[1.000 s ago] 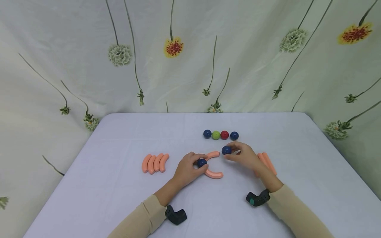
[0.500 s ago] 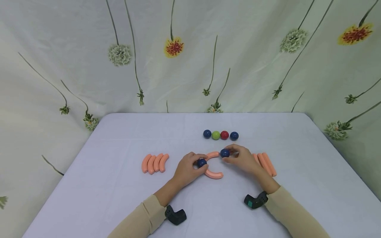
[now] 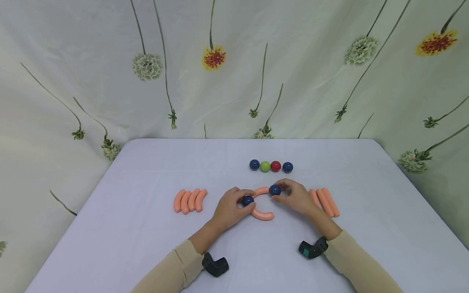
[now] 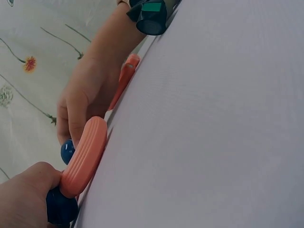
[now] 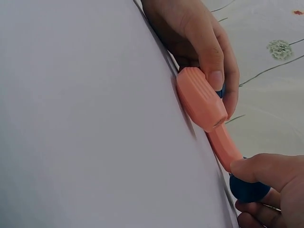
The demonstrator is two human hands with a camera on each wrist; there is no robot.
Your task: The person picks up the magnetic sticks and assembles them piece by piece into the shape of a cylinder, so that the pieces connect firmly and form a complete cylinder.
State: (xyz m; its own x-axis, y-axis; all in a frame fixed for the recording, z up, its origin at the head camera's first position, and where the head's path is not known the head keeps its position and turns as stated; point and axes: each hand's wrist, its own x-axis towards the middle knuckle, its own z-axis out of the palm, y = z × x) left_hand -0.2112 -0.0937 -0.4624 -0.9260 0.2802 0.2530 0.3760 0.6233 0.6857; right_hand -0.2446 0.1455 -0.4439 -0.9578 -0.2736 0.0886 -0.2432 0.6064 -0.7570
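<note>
Head view, clock centred on the left blue ball (image 3: 247, 200). That ball sits in the left hand (image 3: 231, 206), fingers closed to the ball's width, one along its far side, thumb on its near side. Upper curved piece (image 3: 261, 191) at two o'clock, lower curved piece (image 3: 264, 216) between four and five. Right blue ball (image 3: 275, 190) between two and three, pinched by the right hand (image 3: 296, 197), the gap no wider than the ball; it is by the upper piece's end, contact unclear. Around them on the worktop (image 3: 128, 240): row of four balls (image 3: 265, 166) at one o'clock, four curved pieces (image 3: 192, 200) at nine, straight pieces (image 3: 324, 201) at three.

Left wrist, clock on the lower curved piece: left blue ball at seven, under the thumb; right blue ball between nine and ten, beneath the right hand's fingers.

Right wrist, same centre: upper piece and right blue ball at five, right thumb across the ball; left ball mostly hidden at two.

Handling, my judgement: balls light, hard, glossy, apt to slip or roll; best pinched on opposite sides at mid-height. Ridged pieces look light, fairly stiff; take mid-length, across the sides.
</note>
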